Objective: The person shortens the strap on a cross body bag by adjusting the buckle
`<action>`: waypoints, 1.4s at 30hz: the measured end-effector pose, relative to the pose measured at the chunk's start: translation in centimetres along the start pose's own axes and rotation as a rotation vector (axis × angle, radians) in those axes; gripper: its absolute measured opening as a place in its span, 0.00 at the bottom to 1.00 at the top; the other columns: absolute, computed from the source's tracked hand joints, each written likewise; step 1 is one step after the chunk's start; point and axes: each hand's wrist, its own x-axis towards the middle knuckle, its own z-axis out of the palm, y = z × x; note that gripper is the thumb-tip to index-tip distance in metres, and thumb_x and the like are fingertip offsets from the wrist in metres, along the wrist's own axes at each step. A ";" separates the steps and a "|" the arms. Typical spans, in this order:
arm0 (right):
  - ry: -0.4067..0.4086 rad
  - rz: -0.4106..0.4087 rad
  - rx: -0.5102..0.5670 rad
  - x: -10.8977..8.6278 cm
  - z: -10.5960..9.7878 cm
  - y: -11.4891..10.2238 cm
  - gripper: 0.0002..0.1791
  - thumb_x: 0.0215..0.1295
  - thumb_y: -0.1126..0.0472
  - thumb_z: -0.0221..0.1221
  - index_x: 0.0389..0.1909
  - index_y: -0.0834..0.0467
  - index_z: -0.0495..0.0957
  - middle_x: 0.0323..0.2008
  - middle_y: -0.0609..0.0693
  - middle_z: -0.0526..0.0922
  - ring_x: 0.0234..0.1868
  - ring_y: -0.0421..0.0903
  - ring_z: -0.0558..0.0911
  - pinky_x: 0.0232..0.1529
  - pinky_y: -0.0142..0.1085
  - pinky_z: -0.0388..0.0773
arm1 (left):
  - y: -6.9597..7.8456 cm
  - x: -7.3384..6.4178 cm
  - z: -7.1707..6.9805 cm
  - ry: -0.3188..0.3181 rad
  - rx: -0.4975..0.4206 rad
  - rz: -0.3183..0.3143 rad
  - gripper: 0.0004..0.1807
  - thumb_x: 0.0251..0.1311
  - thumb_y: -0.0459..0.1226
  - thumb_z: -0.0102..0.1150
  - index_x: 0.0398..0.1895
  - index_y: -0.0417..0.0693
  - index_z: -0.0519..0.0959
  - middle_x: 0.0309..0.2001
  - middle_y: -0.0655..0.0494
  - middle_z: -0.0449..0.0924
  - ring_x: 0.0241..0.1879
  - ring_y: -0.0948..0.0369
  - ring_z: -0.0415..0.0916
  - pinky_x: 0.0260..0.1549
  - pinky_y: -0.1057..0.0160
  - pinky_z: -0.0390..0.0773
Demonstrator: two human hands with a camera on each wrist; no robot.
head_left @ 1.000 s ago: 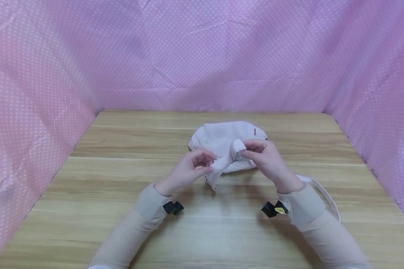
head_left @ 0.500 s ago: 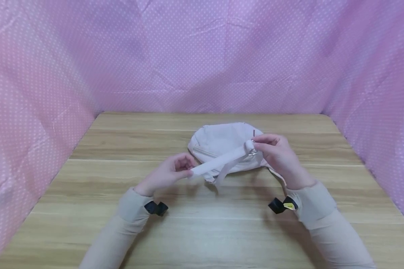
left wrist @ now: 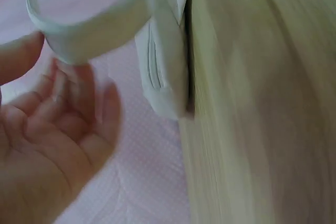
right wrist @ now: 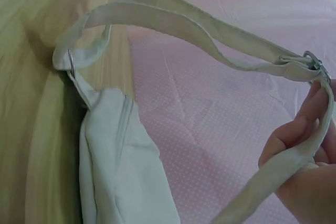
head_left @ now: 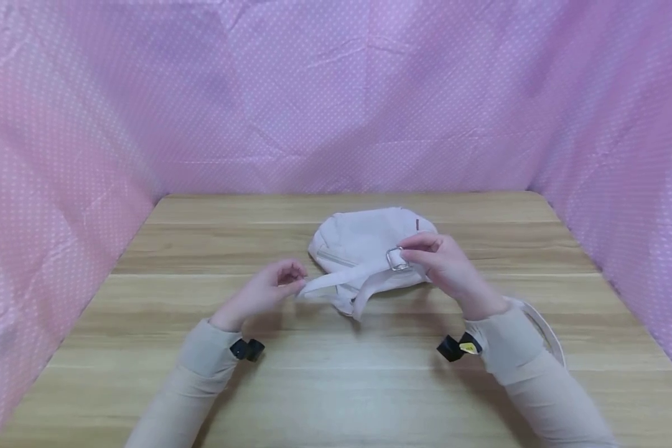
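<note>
A small white zippered bag (head_left: 369,233) lies on the table, its strap (head_left: 341,275) raised in front of it. My left hand (head_left: 257,292) pinches a bend of this strap between thumb and fingers; in the left wrist view the other fingers (left wrist: 100,150) are spread loosely below it. At the strap's metal slide buckle (head_left: 400,268), my right hand (head_left: 450,274) grips the webbing between thumb and forefinger. The right wrist view shows the doubled strap (right wrist: 157,19) running from the buckle (right wrist: 315,61) to a metal ring (right wrist: 71,60) at the bag's end.
The wooden table (head_left: 336,398) stretches around the bag. Another stretch of strap (head_left: 543,326) curves over the table beside my right forearm. Pink dotted cloth (head_left: 336,93) hangs behind the table and at both sides.
My left hand has moved left and slightly down, drawing the strap out longer. My right hand went right, then came back left, and the buckle now faces the head camera.
</note>
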 end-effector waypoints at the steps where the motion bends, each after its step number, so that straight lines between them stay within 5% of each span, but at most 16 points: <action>1: 0.015 0.008 -0.035 0.1 0.3 0.1 0.20 0.59 0.74 0.53 0.28 0.45 0.83 0.26 0.36 0.82 0.28 0.30 0.76 0.30 0.20 0.73 | 0.2 0.0 0.1 0.017 0.025 -0.012 0.11 0.61 0.35 0.55 0.44 0.38 0.74 0.41 0.47 0.78 0.43 0.58 0.75 0.47 0.59 0.75; 6: 0.059 0.041 -0.104 0.5 2.0 0.4 0.20 0.59 0.74 0.54 0.27 0.43 0.82 0.21 0.34 0.80 0.19 0.30 0.66 0.19 0.21 0.60 | 2.5 0.4 1.2 0.138 0.033 0.019 0.17 0.62 0.38 0.55 0.52 0.40 0.74 0.50 0.44 0.77 0.54 0.52 0.73 0.55 0.49 0.72; 9: 0.064 0.053 -0.114 0.8 2.9 0.4 0.17 0.59 0.72 0.55 0.28 0.43 0.82 0.22 0.35 0.80 0.17 0.31 0.62 0.18 0.23 0.56 | 4.3 0.8 2.3 0.192 -0.009 0.153 0.16 0.60 0.35 0.57 0.51 0.40 0.74 0.50 0.44 0.77 0.52 0.52 0.73 0.52 0.51 0.75; 12: 0.065 0.057 -0.102 1.0 3.6 0.6 0.15 0.59 0.70 0.57 0.28 0.44 0.81 0.25 0.36 0.81 0.21 0.31 0.68 0.22 0.22 0.64 | 5.7 1.2 3.5 0.218 -0.073 0.306 0.17 0.56 0.30 0.61 0.49 0.37 0.74 0.48 0.44 0.76 0.50 0.54 0.73 0.50 0.57 0.77; 15: 0.060 0.043 -0.052 1.3 4.2 0.8 0.14 0.58 0.70 0.59 0.29 0.45 0.82 0.26 0.37 0.82 0.28 0.32 0.74 0.31 0.22 0.71 | 6.4 1.6 4.4 0.220 -0.171 0.372 0.20 0.51 0.27 0.64 0.48 0.36 0.73 0.48 0.46 0.74 0.51 0.57 0.72 0.49 0.62 0.78; 20: 0.061 0.014 0.010 1.2 5.2 1.2 0.11 0.55 0.68 0.63 0.28 0.45 0.82 0.25 0.38 0.82 0.29 0.32 0.76 0.31 0.21 0.72 | 6.6 1.9 5.5 0.243 -0.277 0.351 0.23 0.45 0.25 0.67 0.46 0.37 0.73 0.47 0.46 0.73 0.49 0.60 0.72 0.47 0.65 0.79; 27: 0.043 -0.013 -0.051 0.9 6.2 1.8 0.16 0.57 0.72 0.57 0.29 0.44 0.79 0.27 0.36 0.81 0.31 0.33 0.76 0.32 0.22 0.73 | 6.2 1.6 6.0 0.304 -0.204 0.371 0.21 0.45 0.26 0.68 0.45 0.37 0.75 0.43 0.45 0.78 0.44 0.63 0.74 0.44 0.68 0.78; 34: 0.034 0.017 -0.129 0.5 5.5 2.1 0.08 0.57 0.65 0.61 0.33 0.47 0.77 0.29 0.39 0.80 0.32 0.34 0.76 0.34 0.23 0.73 | 5.5 1.2 6.1 0.354 -0.161 0.403 0.21 0.43 0.27 0.69 0.44 0.36 0.76 0.43 0.44 0.79 0.43 0.66 0.74 0.44 0.68 0.78; 42: 0.020 0.054 -0.295 0.1 3.7 1.9 0.09 0.60 0.66 0.59 0.40 0.53 0.76 0.31 0.37 0.79 0.33 0.35 0.76 0.36 0.25 0.72 | 5.3 0.5 4.9 0.322 -0.268 0.401 0.23 0.39 0.21 0.67 0.44 0.32 0.75 0.44 0.39 0.78 0.46 0.70 0.74 0.51 0.68 0.76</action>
